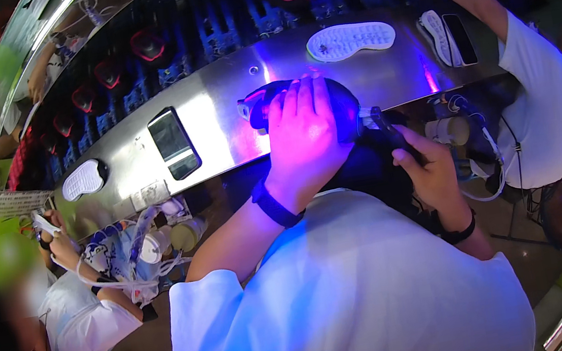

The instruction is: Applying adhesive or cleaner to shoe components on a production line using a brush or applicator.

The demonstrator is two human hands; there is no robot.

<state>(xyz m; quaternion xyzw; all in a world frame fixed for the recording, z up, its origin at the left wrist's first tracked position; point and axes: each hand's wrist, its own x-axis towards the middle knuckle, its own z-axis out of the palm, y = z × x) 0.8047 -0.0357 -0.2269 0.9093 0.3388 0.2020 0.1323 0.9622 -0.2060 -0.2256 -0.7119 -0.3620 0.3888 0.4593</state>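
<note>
A dark shoe upper (345,107) lies on its side at the near edge of a metal bench, bathed in blue-violet light. Across its top spreads my left hand (302,123), the fingers wrapped over it and gripping it. In my right hand (430,169) is a dark-handled tool (385,130). Its pale tip touches or nearly touches the right end of the shoe upper; whether it is a brush I cannot tell. Beyond my left hand, a white shoe sole (351,41) rests on the bench.
A phone (173,145) lies on the metal bench (221,81). Another sole (83,180) is at left; soles (435,38) and a second phone (459,39) are at right. Behind runs a dark rack with red-edged shoe uppers (148,44). Co-workers sit on both sides, near tubs (448,131).
</note>
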